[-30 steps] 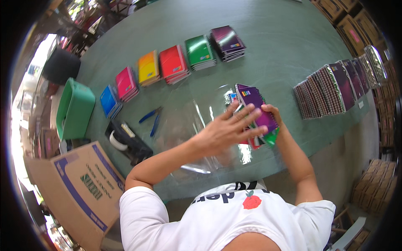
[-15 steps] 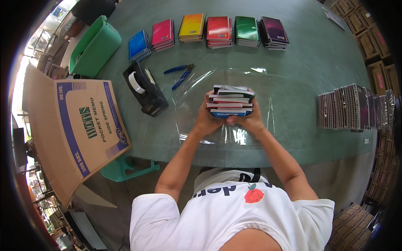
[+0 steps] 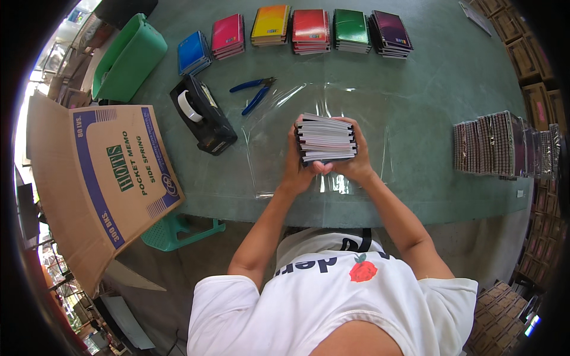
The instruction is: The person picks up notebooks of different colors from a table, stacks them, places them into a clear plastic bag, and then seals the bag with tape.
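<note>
Between my two hands is a stack of small spiral notebooks (image 3: 326,139), its white page edges turned up toward me. My left hand (image 3: 295,169) wraps the left side of the stack, and my right hand (image 3: 358,159) wraps the right side. Both thumbs meet at the near edge. Beneath the stack, a clear plastic sheet (image 3: 267,172) lies spread on the green table, shiny with reflections. Past it, beyond my left hand, rest blue-handled cutting pliers (image 3: 256,98) with their handles apart.
Notebook piles line the far side: blue (image 3: 193,52), pink (image 3: 228,35), yellow (image 3: 271,25), red (image 3: 310,29), green (image 3: 351,29), purple (image 3: 392,33). A black tape dispenser (image 3: 208,118), green bin (image 3: 133,59) and open carton (image 3: 127,172) are at left. Wrapped notebooks (image 3: 490,145) stand at right.
The stack in my hands has become more even: the notebooks' uneven, coloured edges have given way to aligned white page edges. Both hands still grip its sides.
</note>
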Action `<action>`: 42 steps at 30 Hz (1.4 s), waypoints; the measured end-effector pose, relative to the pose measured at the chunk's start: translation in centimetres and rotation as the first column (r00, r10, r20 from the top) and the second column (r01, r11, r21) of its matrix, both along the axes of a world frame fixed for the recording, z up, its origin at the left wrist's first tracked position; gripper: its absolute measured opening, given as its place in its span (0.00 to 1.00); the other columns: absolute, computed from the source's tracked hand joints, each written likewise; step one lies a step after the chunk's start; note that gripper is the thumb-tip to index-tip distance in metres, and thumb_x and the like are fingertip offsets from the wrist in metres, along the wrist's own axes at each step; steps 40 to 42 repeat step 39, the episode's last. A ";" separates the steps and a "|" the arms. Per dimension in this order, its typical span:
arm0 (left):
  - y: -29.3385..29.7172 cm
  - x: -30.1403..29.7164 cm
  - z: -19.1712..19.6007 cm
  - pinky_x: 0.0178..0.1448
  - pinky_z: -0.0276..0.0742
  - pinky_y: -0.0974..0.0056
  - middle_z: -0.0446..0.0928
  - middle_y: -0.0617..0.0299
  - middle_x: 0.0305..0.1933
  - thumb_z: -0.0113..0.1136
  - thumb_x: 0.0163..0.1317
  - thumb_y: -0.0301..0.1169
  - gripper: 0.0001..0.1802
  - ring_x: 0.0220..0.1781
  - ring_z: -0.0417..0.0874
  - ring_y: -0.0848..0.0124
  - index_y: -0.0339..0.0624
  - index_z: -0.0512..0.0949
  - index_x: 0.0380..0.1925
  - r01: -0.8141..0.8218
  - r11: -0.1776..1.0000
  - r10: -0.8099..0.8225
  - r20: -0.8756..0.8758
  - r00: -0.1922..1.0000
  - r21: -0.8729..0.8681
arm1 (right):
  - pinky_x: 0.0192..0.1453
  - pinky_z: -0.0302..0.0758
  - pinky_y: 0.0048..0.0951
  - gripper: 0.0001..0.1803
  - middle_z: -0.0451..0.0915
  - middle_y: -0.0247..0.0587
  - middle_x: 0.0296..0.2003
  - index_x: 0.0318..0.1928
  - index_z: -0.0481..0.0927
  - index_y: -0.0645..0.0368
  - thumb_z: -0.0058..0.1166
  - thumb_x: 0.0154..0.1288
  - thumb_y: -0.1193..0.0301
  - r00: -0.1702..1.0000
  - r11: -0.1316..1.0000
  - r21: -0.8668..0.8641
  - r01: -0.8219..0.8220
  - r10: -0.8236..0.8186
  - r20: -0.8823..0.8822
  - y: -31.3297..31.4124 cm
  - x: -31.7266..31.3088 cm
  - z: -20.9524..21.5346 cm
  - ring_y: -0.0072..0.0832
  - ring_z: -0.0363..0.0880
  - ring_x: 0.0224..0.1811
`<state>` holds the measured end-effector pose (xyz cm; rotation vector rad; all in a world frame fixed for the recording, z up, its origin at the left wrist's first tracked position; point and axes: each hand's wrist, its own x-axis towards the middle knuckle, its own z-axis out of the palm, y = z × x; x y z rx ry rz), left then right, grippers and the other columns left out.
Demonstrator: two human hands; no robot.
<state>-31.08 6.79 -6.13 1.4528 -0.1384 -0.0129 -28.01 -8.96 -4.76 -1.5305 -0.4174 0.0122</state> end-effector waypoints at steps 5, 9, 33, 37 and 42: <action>3.3 0.1 1.3 0.66 0.63 0.58 0.60 0.49 0.65 0.80 0.31 0.44 0.64 0.65 0.65 0.57 0.40 0.48 0.66 -0.040 0.894 -0.089 0.264 0.961 0.447 | 0.69 0.58 0.38 0.62 0.65 0.46 0.60 0.64 0.60 0.58 0.79 0.24 0.54 0.982 0.998 0.035 -0.043 0.036 0.184 -3.0 0.2 0.7 0.38 0.60 0.66; 2.8 0.4 -1.4 0.63 0.67 0.57 0.63 0.50 0.62 0.80 0.27 0.32 0.62 0.63 0.67 0.54 0.43 0.52 0.65 0.044 0.865 -0.155 0.182 0.971 0.500 | 0.69 0.58 0.39 0.60 0.69 0.47 0.57 0.60 0.63 0.61 0.79 0.22 0.53 0.981 0.984 -0.108 -0.138 0.151 0.122 -1.1 -0.3 0.3 0.37 0.64 0.64; 7.9 2.3 6.8 0.65 0.67 0.61 0.74 0.57 0.57 0.75 0.40 0.34 0.39 0.59 0.73 0.67 0.36 0.72 0.55 0.335 0.897 -0.343 -0.024 0.939 0.289 | 0.63 0.66 0.34 0.52 0.72 0.43 0.53 0.55 0.64 0.58 0.80 0.25 0.62 0.995 0.992 -0.077 -0.104 0.104 -0.003 -1.6 0.1 1.0 0.34 0.70 0.57; 7.8 2.6 6.9 0.65 0.67 0.61 0.73 0.56 0.57 0.74 0.41 0.31 0.40 0.60 0.73 0.66 0.38 0.69 0.58 0.339 0.910 -0.336 -0.054 0.940 0.241 | 0.63 0.66 0.34 0.51 0.72 0.44 0.52 0.54 0.64 0.58 0.80 0.27 0.62 0.994 0.990 -0.096 -0.105 0.106 0.004 -1.7 0.0 1.1 0.34 0.70 0.58; 7.6 2.7 6.9 0.65 0.67 0.60 0.73 0.56 0.58 0.74 0.41 0.30 0.41 0.60 0.73 0.66 0.38 0.68 0.59 0.335 0.920 -0.330 -0.060 0.942 0.205 | 0.63 0.66 0.34 0.50 0.72 0.44 0.52 0.55 0.64 0.57 0.80 0.28 0.63 0.994 0.987 -0.121 -0.104 0.106 0.013 -1.7 0.0 1.2 0.34 0.69 0.58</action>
